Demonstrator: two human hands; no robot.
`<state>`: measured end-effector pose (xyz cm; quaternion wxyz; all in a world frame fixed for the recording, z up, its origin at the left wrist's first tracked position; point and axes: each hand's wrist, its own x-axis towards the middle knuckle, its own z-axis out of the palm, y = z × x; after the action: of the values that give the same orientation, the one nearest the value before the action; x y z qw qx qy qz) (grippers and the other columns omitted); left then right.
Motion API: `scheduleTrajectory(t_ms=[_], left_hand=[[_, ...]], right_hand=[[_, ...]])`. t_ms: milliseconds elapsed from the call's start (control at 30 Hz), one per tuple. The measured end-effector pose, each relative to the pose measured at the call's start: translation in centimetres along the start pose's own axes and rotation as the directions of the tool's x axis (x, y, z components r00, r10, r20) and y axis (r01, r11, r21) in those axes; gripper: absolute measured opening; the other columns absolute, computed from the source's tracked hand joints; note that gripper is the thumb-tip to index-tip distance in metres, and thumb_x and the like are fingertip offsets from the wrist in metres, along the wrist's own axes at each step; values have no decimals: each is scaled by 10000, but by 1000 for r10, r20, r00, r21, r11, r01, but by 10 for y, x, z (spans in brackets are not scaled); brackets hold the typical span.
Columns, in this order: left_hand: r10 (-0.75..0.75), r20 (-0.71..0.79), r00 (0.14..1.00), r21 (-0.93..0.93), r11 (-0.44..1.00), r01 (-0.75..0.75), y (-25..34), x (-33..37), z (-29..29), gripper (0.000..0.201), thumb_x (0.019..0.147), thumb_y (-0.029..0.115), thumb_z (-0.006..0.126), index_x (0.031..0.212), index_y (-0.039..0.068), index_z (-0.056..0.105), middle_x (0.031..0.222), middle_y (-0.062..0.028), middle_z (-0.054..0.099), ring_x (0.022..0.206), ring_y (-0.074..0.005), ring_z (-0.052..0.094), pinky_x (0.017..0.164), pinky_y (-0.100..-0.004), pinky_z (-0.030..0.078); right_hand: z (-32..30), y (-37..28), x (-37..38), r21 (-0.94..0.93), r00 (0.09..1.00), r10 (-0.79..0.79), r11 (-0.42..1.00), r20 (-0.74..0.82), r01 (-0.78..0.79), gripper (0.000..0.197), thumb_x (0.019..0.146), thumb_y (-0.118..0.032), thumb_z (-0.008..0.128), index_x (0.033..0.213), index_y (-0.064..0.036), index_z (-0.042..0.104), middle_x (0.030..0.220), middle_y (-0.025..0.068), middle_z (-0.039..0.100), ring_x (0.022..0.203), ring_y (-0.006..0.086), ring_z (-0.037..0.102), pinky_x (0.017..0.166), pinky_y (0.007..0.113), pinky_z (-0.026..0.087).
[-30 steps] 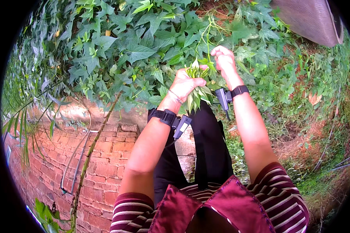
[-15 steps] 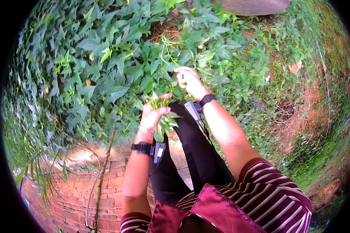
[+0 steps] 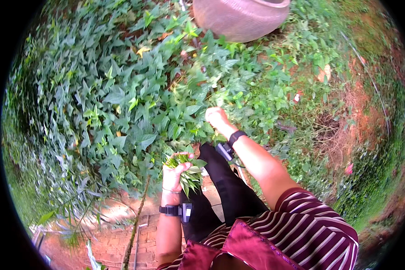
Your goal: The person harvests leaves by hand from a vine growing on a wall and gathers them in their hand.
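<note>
My left hand is closed around a bunch of leafy green shoots, held low in front of my legs. Their cut stems gather at the top of the fist, and the leaves hang out past my fingers. Farther forward and to the right, my right hand is closed in a loose fist just above the leaf cover. Whatever it holds, if anything, is hidden by the fingers. Lobed green vine leaves spread thickly ahead and to the left of both hands.
A large round clay pot stands among the plants at the far side. Brick paving lies at the near left, crossed by a thin upright stick. Dry twigs and bare reddish soil show on the right.
The view has shifted, bringing more of the pot into sight, and both hands sit lower in the picture. The thin stem that stuck out of my right hand no longer shows.
</note>
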<state>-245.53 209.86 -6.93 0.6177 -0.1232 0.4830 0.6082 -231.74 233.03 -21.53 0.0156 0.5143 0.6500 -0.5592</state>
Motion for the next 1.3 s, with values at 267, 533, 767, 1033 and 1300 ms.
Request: scheduleTrajectory(t_ms=[267,533,767,1033,1300], left_hand=[[63,82,995,27,997,-66,21,-39,54,317,762,-96,661,1069,-20,631,1019,-136,704,823,-161,676,754,-280,573],[245,23,969,161,956,-245,30,-75,71,341,760,-87,638,1094,-18,647,1112,-105,673,888,-156,653,786,-291,550],[390,77,917,383,838,-389,30,-100,101,289,728,-104,669,1003,-16,666,1185,-110,650,1053,-160,603,899,-292,494],[393,55,918,478,797,-370,23,-103,146,249,763,-99,674,991,2,680,946,-29,684,841,-94,620,781,-235,501],[246,109,963,485,833,-268,13,-89,200,266,763,-104,650,991,30,634,925,-55,679,823,-128,633,764,-268,521]], right_hand=[[-1,-89,-119,90,956,-289,955,51,283,171,953,-107,491,1010,-10,621,671,49,547,576,131,514,559,302,440],[-18,-153,-199,-40,920,-279,953,274,301,217,950,-181,493,911,2,603,840,195,644,779,351,645,679,440,485],[-45,-156,-214,-162,867,-319,901,382,403,247,866,-197,499,822,1,640,795,216,649,737,397,643,671,491,494],[-78,-144,-226,49,850,-428,899,307,434,252,838,-204,543,800,9,672,702,229,621,666,370,637,630,446,487],[-124,-114,-221,300,919,-317,923,236,241,225,858,-186,566,817,1,683,631,153,587,574,199,557,580,359,452]])
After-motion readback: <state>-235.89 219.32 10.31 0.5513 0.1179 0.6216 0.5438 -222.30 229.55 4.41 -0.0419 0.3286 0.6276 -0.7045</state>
